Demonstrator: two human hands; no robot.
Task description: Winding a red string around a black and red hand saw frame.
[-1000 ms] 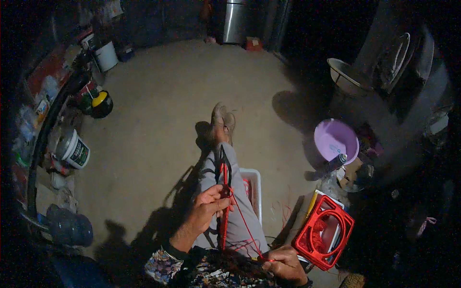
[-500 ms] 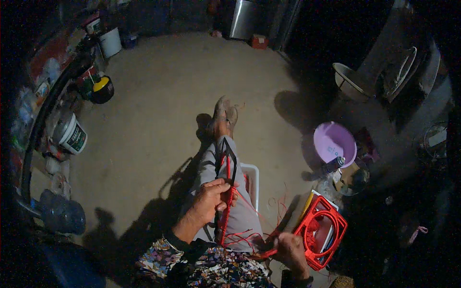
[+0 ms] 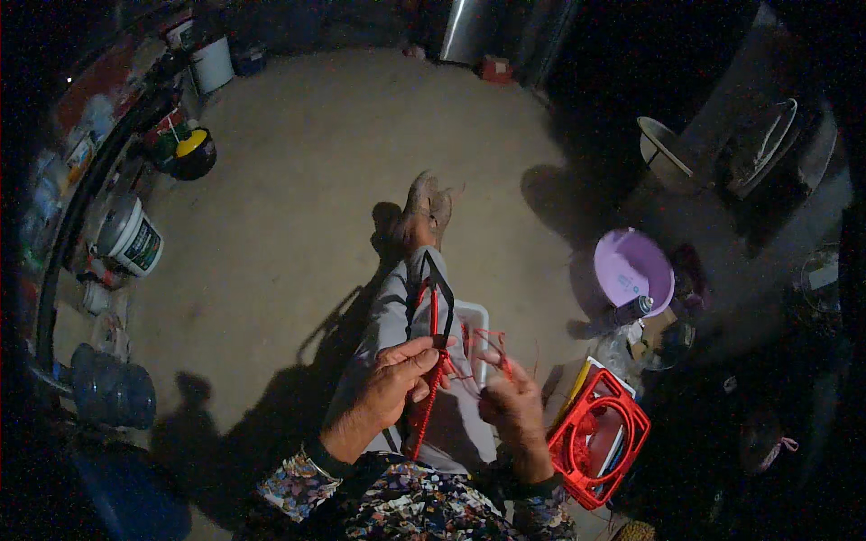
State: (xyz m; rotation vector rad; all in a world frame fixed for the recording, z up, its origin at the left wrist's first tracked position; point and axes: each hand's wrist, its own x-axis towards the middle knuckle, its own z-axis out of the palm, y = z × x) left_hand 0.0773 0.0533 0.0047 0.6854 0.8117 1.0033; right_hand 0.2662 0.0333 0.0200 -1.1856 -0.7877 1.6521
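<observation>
My left hand [image 3: 388, 392] is closed over my lap, its thumb and finger pinching a red braided cord [image 3: 428, 417]. The braid runs down toward my body. Beyond the pinch a black strap loop [image 3: 448, 305] extends along my grey-trousered shins, with a red length beside it. My right hand [image 3: 516, 410], a little blurred, is raised just right of the braid with its fingers curled round thin red string [image 3: 492, 336]. Loose loops of that string stretch between the two hands. Its exact grip is partly smeared by motion.
To my right stands a red plastic basket [image 3: 588, 487] holding red string. A white bin [image 3: 484, 317] sits beside my legs. Farther right are a purple basin [image 3: 622, 287] and a dark spray can [image 3: 631, 311]. Buckets [image 3: 144, 245] and a water jug [image 3: 113, 388] line the left side.
My right hand has swung up and inward from beside the basket toward the left hand, bringing the red string with it. The left hand keeps its pinch on the braid.
</observation>
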